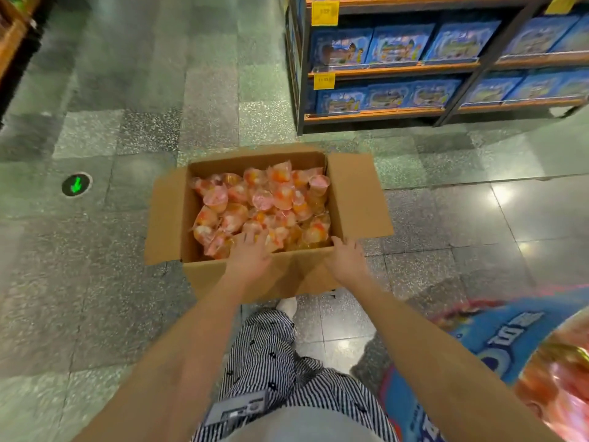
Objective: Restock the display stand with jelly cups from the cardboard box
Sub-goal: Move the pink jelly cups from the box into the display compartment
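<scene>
Cardboard box on floor just ahead of feet, flaps folded out, presumably to leave top free for reaching in; display stand close at right edge of view, blue, blurred, likely kept near for short carries. Left hand over near wall, fingers spread, tips on heap, nothing gripped; right hand with fingers straight, slightly apart, at near right corner, probably steadying box. Jelly cups, pink-orange, loose, filling box almost to rim.
</scene>
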